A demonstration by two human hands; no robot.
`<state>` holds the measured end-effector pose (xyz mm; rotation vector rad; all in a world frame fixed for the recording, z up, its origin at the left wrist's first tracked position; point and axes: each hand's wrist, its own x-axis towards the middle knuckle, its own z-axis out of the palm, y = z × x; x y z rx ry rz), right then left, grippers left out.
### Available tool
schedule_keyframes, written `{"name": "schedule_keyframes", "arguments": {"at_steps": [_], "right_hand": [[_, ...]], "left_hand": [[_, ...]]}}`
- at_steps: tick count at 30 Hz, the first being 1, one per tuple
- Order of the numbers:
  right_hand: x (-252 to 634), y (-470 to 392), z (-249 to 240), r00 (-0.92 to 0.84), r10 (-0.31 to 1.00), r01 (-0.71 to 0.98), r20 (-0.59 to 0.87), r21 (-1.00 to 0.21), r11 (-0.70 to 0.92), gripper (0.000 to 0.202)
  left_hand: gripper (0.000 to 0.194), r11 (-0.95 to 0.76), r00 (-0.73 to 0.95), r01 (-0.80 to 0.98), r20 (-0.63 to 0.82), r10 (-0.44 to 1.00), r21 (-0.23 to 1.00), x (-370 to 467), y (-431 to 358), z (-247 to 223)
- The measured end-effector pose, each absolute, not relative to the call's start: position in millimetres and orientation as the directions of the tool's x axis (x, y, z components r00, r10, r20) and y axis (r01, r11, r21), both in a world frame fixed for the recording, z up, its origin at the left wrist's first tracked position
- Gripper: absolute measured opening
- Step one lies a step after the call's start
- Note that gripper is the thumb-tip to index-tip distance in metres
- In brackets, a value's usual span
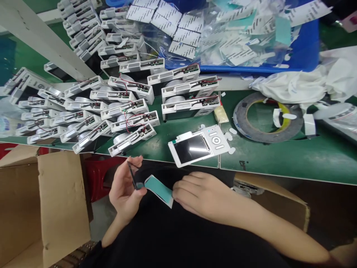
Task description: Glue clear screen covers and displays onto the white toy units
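My left hand [126,188] pinches a thin dark panel [132,175] by its edges, tilted nearly on edge. Between my hands hangs a teal film with white backing [158,189]; its left end meets the panel near my left thumb. The film's right end is pinched in the fingers of my right hand [199,195]. On the bench just beyond lies a white camera-like device [199,145], its dark screen and round button pad facing up. My right fingertips are hidden behind the hand.
Rows of white device housings [134,117] with exposed red wires stand at the left. A blue tray [304,56] holds printed white labels and peeled films. A roll of grey tape [245,119] lies at the right. Cardboard boxes [63,204] sit below the green bench [267,160].
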<state>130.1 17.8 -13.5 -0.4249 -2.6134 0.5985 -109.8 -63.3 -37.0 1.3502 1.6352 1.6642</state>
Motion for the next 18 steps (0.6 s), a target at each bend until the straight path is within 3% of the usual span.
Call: {"name": "schedule_keyframes", "arguments": {"at_steps": [5,10,15,18], "right_hand": [[128,18,-15,-0.881,0.375,0.186,0.288,-0.519,0.834,0.018],[134,17,-3,-0.805,0.558,0.254,0.203,-0.732,0.632,0.020],[155,26,27,-0.739,0.650,0.244,0.175,-0.830,0.501,0.015],[172,58,48,-0.593,0.783,0.199,0.189,-0.907,0.370,0.014]], "left_hand": [[0.072,-0.168,-0.432,0.561,0.460,0.776,0.811,-135,-90,-58],[0.081,-0.234,-0.257,0.777,0.633,0.730,0.585,-151,-102,-68],[0.084,-0.195,-0.105,0.889,0.600,0.793,0.414,-152,-101,-74],[0.088,-0.240,-0.036,0.895,0.597,0.802,0.377,-150,-100,-75]]}}
